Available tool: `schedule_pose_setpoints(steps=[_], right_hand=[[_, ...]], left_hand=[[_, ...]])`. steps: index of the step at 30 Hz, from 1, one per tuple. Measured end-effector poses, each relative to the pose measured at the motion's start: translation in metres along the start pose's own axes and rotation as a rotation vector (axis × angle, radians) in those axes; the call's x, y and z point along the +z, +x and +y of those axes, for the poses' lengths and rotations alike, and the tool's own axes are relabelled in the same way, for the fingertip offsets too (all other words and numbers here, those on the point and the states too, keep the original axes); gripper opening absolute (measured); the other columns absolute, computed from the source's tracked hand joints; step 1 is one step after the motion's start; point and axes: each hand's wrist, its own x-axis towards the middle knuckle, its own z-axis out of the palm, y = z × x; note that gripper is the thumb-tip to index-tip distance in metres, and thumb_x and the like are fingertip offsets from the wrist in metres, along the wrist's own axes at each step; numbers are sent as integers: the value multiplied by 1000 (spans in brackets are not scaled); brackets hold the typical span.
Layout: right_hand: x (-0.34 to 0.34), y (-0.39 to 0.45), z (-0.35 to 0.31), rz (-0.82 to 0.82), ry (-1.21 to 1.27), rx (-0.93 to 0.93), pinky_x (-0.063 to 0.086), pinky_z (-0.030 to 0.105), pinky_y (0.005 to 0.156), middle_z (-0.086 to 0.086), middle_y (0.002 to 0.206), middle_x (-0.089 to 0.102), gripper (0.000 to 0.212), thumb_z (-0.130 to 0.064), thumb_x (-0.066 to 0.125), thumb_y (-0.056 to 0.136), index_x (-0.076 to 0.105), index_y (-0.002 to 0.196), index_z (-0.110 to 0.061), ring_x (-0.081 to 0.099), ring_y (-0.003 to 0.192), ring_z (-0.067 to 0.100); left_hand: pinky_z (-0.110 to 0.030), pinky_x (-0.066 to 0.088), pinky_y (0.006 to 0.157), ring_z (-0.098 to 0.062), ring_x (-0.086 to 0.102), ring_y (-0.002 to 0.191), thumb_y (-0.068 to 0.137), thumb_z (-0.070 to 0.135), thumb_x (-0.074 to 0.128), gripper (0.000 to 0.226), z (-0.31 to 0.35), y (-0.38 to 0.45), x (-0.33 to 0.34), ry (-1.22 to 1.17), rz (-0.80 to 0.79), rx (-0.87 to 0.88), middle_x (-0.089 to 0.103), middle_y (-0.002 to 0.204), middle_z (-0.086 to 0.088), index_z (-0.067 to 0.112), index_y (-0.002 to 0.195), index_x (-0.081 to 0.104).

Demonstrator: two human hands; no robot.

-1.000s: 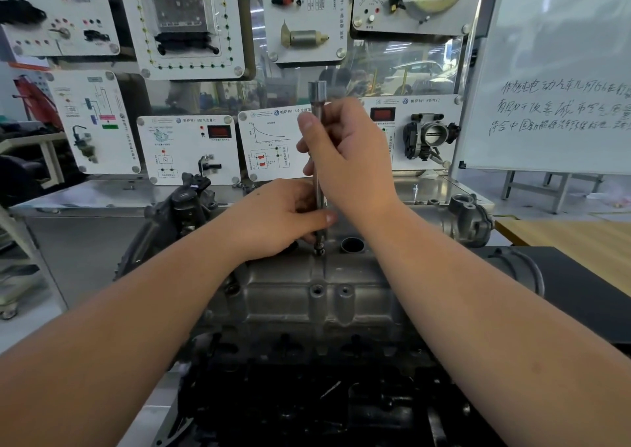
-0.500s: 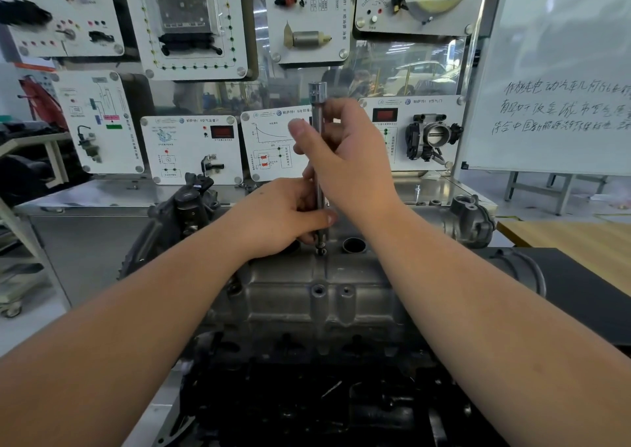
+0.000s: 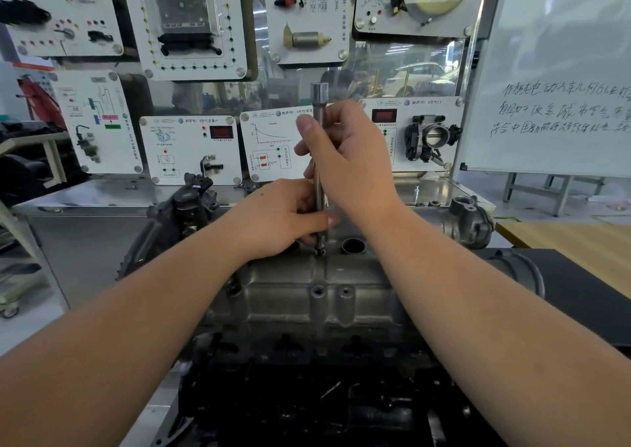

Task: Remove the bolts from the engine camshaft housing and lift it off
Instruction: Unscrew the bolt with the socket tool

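Gripping the driver [image 3: 320,160] upright with my right hand [image 3: 351,160], left hand [image 3: 283,219] pinching its shaft low; it stays seated on the housing [image 3: 317,296] bolt [image 3: 321,252] as before, so this bolt isn't out yet.

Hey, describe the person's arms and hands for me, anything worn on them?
Both forearms are bare as far as the frame shows, with no sleeves in sight. The left hand and right hand wear no gloves, and no rings, watch or bands are visible on the fingers or wrists. The nails look short and unpainted.
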Motion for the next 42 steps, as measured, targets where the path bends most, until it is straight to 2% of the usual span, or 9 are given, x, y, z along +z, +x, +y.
schedule_pose_setpoints(steps=[4,12,17,22,27,31,33,39,42], right_hand=[[0,0,-2,-9,-36,1,45,15,50,-2,75,73,18,-27,51,104,57,87,-28,63,52,9],[1,0,1,-25,-49,-13,58,40,63,0,75,72,13,-36,63,96,58,94,-24,67,62,13],[1,0,1,-2,-52,-18,45,11,52,-3,76,72,24,-30,52,102,58,80,-23,63,56,2],[2,1,3,-57,-63,18,52,26,55,-5,73,71,40,-39,44,102,65,92,-6,64,54,9],[0,1,2,-36,-72,-9,56,32,60,-6,73,72,8,-36,59,99,55,93,-33,65,57,5],[0,0,-1,-49,-53,-2,47,17,53,-3,75,72,18,-29,49,104,56,87,-28,64,55,10],[1,0,-1,-72,-30,1,47,18,53,-1,75,71,22,-27,46,105,58,86,-26,64,56,13],[0,0,-1,-75,-23,-7,55,31,58,-5,72,72,6,-36,56,101,53,96,-36,66,57,10],[-1,0,-1,-37,-70,-28,53,26,55,-7,71,71,10,-33,55,102,51,93,-35,64,54,7]], left_hand=[[-9,50,55,0,73,76,99,25,65,2,1,-2,-1,-87,-19,24,75,85,15,25,100,66],[-19,52,59,-6,75,72,95,33,68,24,1,-1,1,-25,2,-6,76,91,-3,11,106,66],[-9,49,55,-3,74,75,97,26,67,14,1,-1,1,-90,-9,7,76,95,0,16,106,69],[-8,48,54,-2,73,73,98,21,65,4,1,-3,-1,-90,-8,8,75,84,8,23,98,68],[-22,56,63,-5,75,72,93,34,71,24,2,-2,0,-40,6,-7,76,88,-1,13,103,67],[-12,53,58,-1,73,76,97,25,67,2,3,-3,-1,-89,-22,23,76,90,7,26,98,67],[-8,50,57,-1,73,78,99,17,64,15,3,-4,-1,-122,-36,29,76,90,10,31,95,66],[-29,54,66,-6,75,74,95,31,69,21,2,-2,0,-36,-4,-8,76,92,-1,14,107,65],[-20,54,60,-4,75,73,94,32,70,29,2,-2,0,-51,-10,-1,76,94,-6,7,108,66]])
